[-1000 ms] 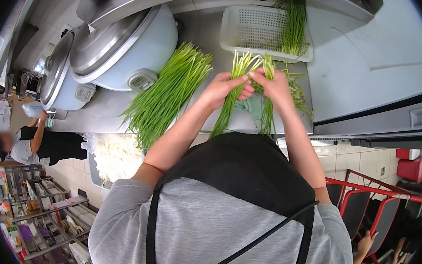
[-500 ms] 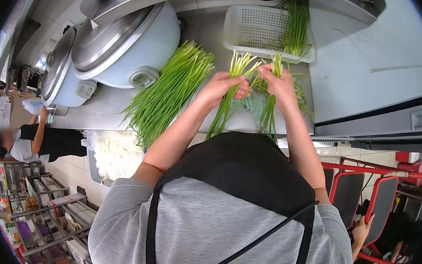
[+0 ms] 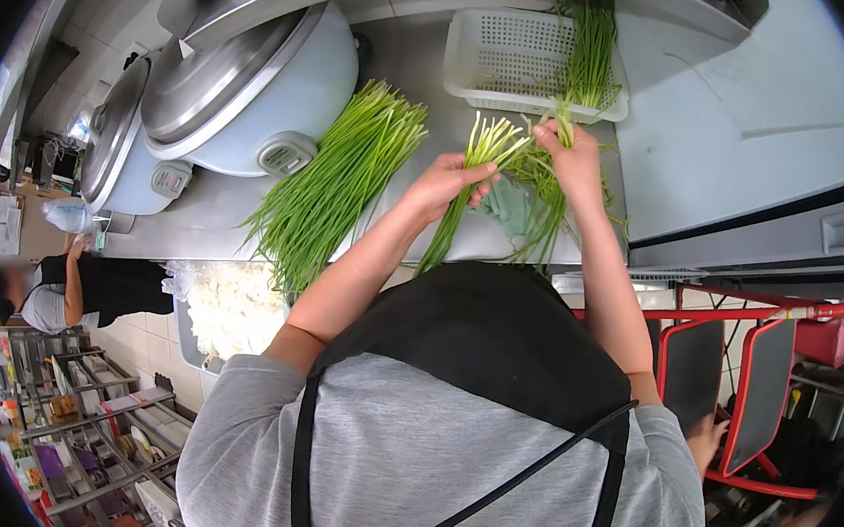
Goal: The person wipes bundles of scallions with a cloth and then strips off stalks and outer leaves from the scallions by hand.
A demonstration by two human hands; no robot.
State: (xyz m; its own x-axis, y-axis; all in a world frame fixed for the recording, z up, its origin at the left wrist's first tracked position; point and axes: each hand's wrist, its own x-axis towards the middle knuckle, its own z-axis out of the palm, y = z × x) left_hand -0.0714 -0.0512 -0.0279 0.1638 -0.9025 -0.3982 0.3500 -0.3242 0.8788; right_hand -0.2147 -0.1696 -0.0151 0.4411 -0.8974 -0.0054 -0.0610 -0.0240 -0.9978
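My left hand is closed around a small bunch of chives, pale cut ends pointing up and away from me. Close beside it, my right hand grips a second, looser bunch of chives, whose leaves hang toward my apron. To the left, a large pile of chives lies on the steel counter. Under and between my hands is a pale green cloth, partly covered by loose leaves. Beyond my right hand stands a white perforated basket with more chives at its right end.
Two large rice cookers stand at the left. Below the counter edge is a tub of white shredded food. A red-framed cart with a person's hand on it is at the right. Another person stands far left.
The right hand has shifted slightly right and up, and its bunch looks looser and more spread. The left hand's bunch tilts more to the right. The red cart has moved.
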